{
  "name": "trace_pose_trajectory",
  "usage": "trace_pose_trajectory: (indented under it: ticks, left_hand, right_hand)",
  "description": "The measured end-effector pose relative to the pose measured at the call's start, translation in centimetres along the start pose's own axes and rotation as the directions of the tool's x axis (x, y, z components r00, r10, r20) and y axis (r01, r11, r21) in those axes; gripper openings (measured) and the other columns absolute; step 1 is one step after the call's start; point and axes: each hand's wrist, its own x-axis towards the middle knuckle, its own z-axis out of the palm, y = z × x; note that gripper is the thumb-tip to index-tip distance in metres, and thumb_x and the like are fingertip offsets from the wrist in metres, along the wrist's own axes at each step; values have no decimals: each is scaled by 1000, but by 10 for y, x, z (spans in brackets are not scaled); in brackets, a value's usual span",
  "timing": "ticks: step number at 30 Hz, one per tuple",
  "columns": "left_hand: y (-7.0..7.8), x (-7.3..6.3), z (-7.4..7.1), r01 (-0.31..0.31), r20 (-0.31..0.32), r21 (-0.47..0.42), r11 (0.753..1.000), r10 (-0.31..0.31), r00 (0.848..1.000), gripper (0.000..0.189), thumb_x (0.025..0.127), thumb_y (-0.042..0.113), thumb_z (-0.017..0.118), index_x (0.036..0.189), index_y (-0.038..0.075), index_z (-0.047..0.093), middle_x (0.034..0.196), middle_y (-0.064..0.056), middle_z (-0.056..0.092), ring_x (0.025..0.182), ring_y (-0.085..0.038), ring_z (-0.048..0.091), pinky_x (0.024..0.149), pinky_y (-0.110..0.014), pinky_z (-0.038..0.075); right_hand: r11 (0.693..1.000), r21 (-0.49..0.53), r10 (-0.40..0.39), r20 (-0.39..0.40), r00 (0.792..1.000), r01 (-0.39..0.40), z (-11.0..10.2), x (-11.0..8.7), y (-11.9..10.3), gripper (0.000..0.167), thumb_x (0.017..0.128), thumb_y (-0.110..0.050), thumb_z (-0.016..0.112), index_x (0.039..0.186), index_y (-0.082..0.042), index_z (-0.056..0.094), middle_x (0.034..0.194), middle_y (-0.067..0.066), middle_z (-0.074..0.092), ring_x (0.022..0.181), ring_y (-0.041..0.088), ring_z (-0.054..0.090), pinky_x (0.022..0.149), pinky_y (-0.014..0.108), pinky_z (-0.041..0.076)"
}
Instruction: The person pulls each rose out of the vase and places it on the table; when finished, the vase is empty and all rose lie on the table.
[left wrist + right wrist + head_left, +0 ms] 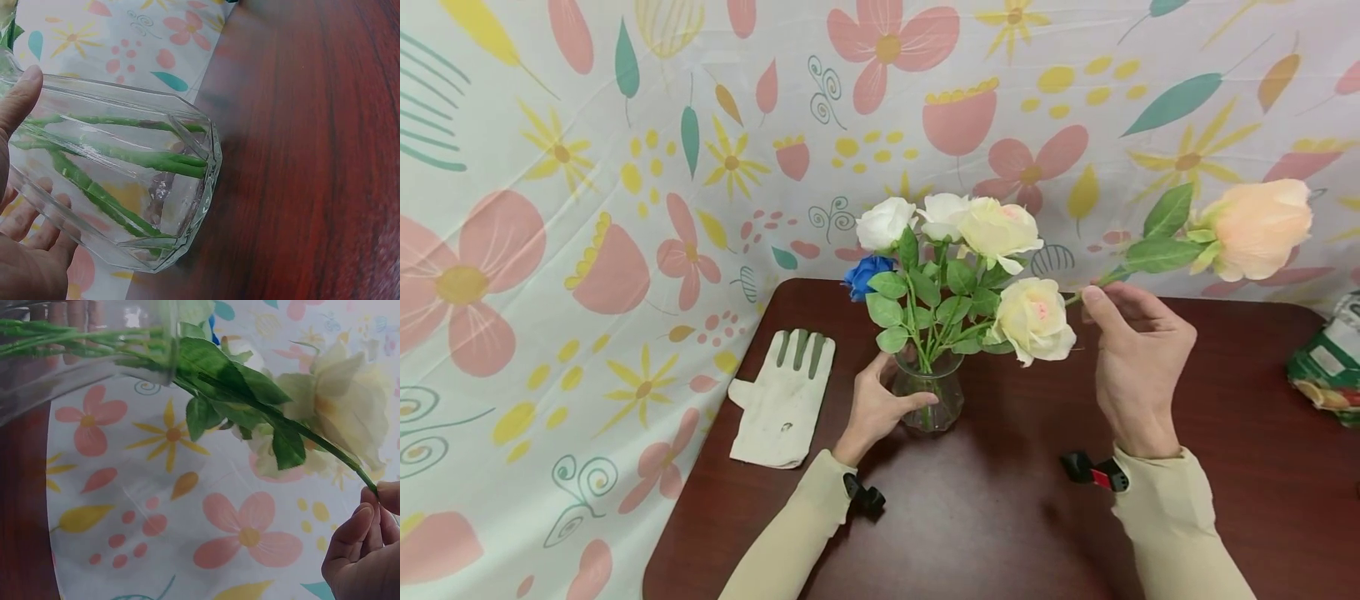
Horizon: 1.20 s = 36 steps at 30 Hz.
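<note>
My left hand [880, 402] holds the clear glass vase [940, 410], its thumb along the near side and its fingers around the far side. Green stems [144, 156] reach down to the faceted bottom. White roses [886, 223], a blue rose [868, 278] and pale yellow roses [1036, 322] stand in the vase with green leaves. My right hand [1142, 362] pinches the stem [340, 459] of a peach rose [1255, 229] between thumb and fingers. This rose leans out to the right, and its stem overlaps the bouquet's leaves [240, 381] in the right wrist view.
A white work glove [782, 408] with grey-green finger stripes lies on the dark brown table [992, 517], left of the vase. A green and white package [1330, 358] stands at the right edge. Flower-printed cloth [700, 150] hangs behind and to the left.
</note>
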Motion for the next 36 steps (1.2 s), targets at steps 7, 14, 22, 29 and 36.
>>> trace_pose_trajectory:
  ticks: [7, 14, 22, 29, 36]
  left_hand:
    - [-1, 0, -1, -16, 2, -33, 999, 16, 1000, 87, 81, 36, 100, 156, 13, 60, 151, -9, 70, 139, -32, 67, 119, -59, 53]
    - [-1, 2, -1, -18, -10, -26, 1000, 17, 1000, 82, 80, 33, 101, 151, 14, 64, 146, -10, 72, 136, -34, 69, 116, -61, 55]
    - [-2, 2, -1, -2, -15, -21, 1000, 2, 1000, 76, 79, 32, 101, 145, 13, 68, 140, -12, 75, 133, -34, 70, 115, -61, 56]
    - [-3, 1, -1, 15, -9, -29, 999, -16, 1000, 84, 78, 48, 100, 148, 14, 66, 142, -13, 74, 137, -34, 68, 119, -60, 53]
    - [-4, 1, 0, 8, -6, -39, 999, -8, 1000, 86, 77, 51, 99, 147, 14, 67, 143, -12, 74, 136, -34, 69, 118, -60, 53]
  right_hand:
    - [995, 91, -49, -15, 999, 50, -6, 6, -14, 9, 86, 23, 77, 94, 24, 72, 73, 18, 76, 63, 26, 66, 66, 27, 62]
    - [979, 167, -110, -76, 991, 121, -13, 14, -30, 13, 86, 28, 72, 97, 32, 67, 74, 24, 76, 63, 29, 65, 63, 31, 60]
    - [983, -5, -184, -120, 975, 185, -37, 19, -47, 17, 88, 20, 76, 101, 29, 70, 80, 19, 78, 68, 25, 65, 67, 26, 57]
    - [980, -117, -177, -168, 970, 159, -68, 21, -56, 19, 88, 17, 78, 103, 26, 73, 81, 15, 80, 70, 22, 68, 70, 23, 58]
    - [946, -322, -107, -230, 967, 28, -99, 26, -64, 20, 86, 11, 85, 104, 18, 79, 82, 6, 83, 78, 14, 76, 75, 19, 58]
